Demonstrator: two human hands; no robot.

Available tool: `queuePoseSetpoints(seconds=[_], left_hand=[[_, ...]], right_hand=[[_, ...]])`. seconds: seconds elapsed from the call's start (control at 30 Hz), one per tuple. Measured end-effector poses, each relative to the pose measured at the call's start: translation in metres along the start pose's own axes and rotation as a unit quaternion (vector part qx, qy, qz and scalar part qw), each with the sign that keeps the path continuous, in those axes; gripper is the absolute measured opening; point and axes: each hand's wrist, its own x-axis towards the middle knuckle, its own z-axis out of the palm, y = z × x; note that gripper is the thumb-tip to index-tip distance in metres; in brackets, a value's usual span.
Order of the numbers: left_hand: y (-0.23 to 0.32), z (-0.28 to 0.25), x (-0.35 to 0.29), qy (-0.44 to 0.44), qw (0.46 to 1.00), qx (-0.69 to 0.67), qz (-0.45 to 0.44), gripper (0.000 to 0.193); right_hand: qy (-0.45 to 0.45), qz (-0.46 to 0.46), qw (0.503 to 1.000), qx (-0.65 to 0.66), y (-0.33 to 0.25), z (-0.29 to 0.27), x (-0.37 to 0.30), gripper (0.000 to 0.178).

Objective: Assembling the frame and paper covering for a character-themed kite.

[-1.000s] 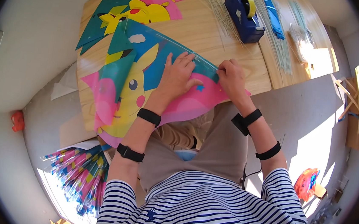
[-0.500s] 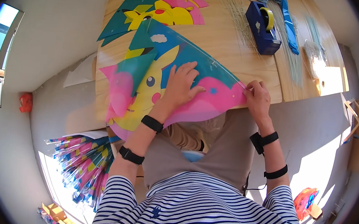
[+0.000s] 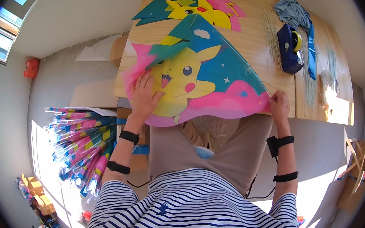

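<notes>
A thin kite (image 3: 221, 69), printed in teal and pink with a yellow cartoon figure, lies over the table's near edge. Its wavy lower border hangs above my lap. My left hand (image 3: 145, 97) rests on the kite's left part, fingers stretched out and slightly spread. Beside that hand the kite's left wing is folded over and blurred. At the opposite end, my right hand (image 3: 280, 106) pinches the kite's right corner between thumb and fingers. A narrow clear strip runs along the upper right edge toward that corner.
More matching kites (image 3: 200, 11) lie on the wooden table (image 3: 249, 46) at the far side. A blue tape dispenser (image 3: 290, 49), thin sticks (image 3: 269, 35) and blue-grey cloth (image 3: 292, 13) are at the right. Wrapped kites (image 3: 84, 140) fan out low on the left.
My left hand has moved left and down, from the kite's middle to its left part. The kite's left side has spread out more. My right hand still pinches the right corner.
</notes>
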Motion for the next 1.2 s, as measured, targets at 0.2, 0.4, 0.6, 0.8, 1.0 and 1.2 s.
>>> queuePoseSetpoints(seconds=[0.2,0.4,0.6,0.8,1.0,1.2], left_hand=[[-0.018,-0.019,0.003,-0.028,0.998,0.041,-0.049,0.068],[0.001,-0.028,0.0,-0.139,0.987,0.066,0.039,0.076],[0.017,-0.033,-0.005,-0.207,0.973,0.003,0.102,0.085],[0.061,-0.027,-0.017,-0.232,0.96,-0.004,0.154,0.09],[0.121,0.0,0.004,-0.241,0.939,-0.07,0.236,0.087],[0.184,0.055,0.072,-0.212,0.928,-0.054,0.302,0.08]], right_hand=[[0.013,-0.033,0.995,-0.098,-0.003,-0.013,0.006,0.007],[-0.019,-0.006,0.999,-0.05,-0.005,-0.038,0.02,0.011],[-0.146,0.077,0.969,0.185,-0.027,-0.085,0.036,0.012],[-0.094,0.03,0.952,0.291,-0.083,-0.121,0.034,0.01],[-0.1,-0.011,0.921,0.376,-0.147,-0.134,0.027,0.011],[-0.119,-0.07,0.879,0.456,-0.222,-0.125,0.017,0.012]])
